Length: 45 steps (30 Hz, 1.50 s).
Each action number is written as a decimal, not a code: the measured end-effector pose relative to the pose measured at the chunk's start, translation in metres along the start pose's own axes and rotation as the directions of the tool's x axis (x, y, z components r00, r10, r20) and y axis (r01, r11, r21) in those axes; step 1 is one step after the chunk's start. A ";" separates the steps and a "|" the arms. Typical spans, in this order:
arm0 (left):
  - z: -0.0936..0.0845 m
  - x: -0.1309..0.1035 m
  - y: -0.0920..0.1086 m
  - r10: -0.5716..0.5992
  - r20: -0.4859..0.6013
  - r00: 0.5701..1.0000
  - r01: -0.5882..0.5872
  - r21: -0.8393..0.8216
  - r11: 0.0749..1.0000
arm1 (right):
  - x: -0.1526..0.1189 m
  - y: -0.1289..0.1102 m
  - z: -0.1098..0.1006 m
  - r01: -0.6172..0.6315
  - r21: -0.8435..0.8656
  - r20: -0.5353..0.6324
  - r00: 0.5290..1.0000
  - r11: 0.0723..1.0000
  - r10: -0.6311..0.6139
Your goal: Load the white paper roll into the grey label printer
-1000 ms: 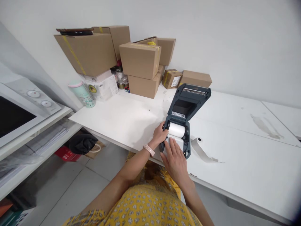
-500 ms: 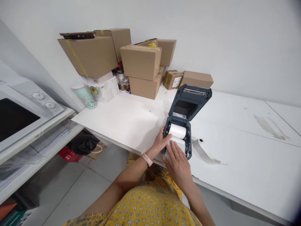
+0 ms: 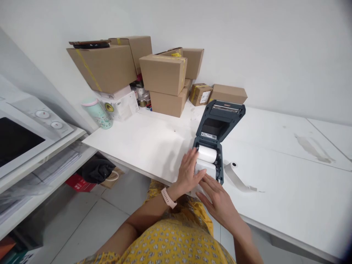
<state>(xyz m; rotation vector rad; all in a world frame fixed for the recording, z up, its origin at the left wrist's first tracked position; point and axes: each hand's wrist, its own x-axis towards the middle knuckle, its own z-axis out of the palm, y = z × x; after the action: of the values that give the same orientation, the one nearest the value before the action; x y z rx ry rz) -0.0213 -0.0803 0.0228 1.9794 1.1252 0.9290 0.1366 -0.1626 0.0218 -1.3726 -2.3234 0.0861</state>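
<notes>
A dark blue-grey label printer (image 3: 219, 121) stands with its lid raised near the table's front edge. Inside it lies a white paper roll (image 3: 206, 154), and its paper strip (image 3: 205, 168) runs toward the front edge. My left hand (image 3: 188, 171) is at the printer's left side, fingers extended upward and thumb out over the strip. Lower down, my right hand (image 3: 217, 196) rests its outstretched fingers on the strip at the printer's front. Neither hand is closed round anything. The fingers partly hide the strip's end.
A small used roll with a curling tail (image 3: 238, 179) lies right of the printer. Cardboard boxes (image 3: 163, 75) are stacked along the wall, with a mint tumbler (image 3: 98, 114) at the left. A microwave (image 3: 41, 123) sits on the shelf unit further left.
My left hand has shifted its fingers up along the printer's left side, with the thumb lower. My right hand has slid down toward the front edge. The view has tilted slightly.
</notes>
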 end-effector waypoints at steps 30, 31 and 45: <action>0.026 -0.073 -0.012 0.408 0.340 0.847 -0.526 0.427 0.735 | 0.193 0.162 -0.113 -0.246 0.731 -0.261 0.761 0.636 0.594; 0.026 -0.074 -0.012 0.415 0.338 0.845 -0.532 0.436 0.726 | 0.190 0.156 -0.112 -0.229 0.726 -0.277 0.765 0.649 0.581; 0.015 -0.087 -0.009 0.628 -0.058 0.776 -0.615 0.151 0.774 | -0.007 0.040 0.011 -0.082 0.254 -0.500 0.842 0.964 0.203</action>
<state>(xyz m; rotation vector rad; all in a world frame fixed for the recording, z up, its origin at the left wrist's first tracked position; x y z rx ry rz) -0.0450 -0.1574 -0.0139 2.4960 0.5652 1.3344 0.1678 -0.1468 -0.0008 -1.2620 -1.7018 0.0134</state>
